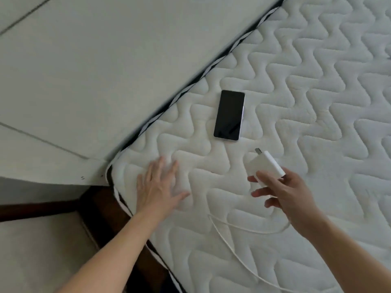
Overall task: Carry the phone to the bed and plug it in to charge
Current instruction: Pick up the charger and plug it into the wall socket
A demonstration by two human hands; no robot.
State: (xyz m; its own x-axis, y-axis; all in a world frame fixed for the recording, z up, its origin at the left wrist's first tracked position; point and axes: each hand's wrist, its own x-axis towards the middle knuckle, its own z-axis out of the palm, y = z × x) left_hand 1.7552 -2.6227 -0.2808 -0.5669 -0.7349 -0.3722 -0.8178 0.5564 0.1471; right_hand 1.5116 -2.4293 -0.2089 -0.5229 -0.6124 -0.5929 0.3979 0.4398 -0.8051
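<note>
The phone (229,115) lies screen up on the bed (317,102), near its edge by the wall (84,70), dark and with nothing plugged into it. My left hand (159,187) rests flat on the mattress corner, fingers spread. My right hand (277,192) pinches the white charger (264,166), prongs pointing toward the phone, just short of it. The cable (243,240) trails from under that hand across the mattress toward me.

Pale wall panels (88,66) (thin dark seams) above dark floor (118,225).
</note>
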